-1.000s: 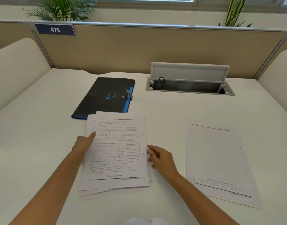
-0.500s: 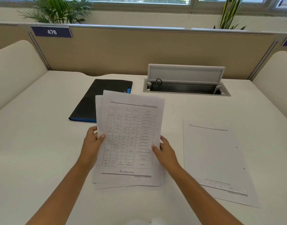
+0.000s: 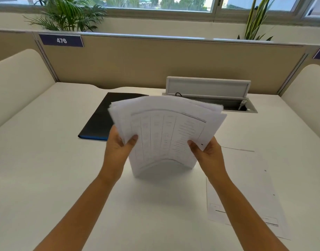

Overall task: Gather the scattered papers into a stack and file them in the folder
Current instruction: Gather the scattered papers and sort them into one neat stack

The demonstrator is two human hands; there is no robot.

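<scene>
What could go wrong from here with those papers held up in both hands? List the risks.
1. The stack of papers is fanned and uneven, its top edges splayed; gripped only at the sides by the left hand and right hand, a sheet could slide out.
2. The stack bows in the middle, so tapping it square on the desk may crease it.
3. One loose sheet lies apart by the right forearm and could be left unfiled; the folder looks closed.

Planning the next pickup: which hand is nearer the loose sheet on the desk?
Right. The right hand holds the stack just above the loose sheet's far corner; the left hand is across the stack.
</scene>
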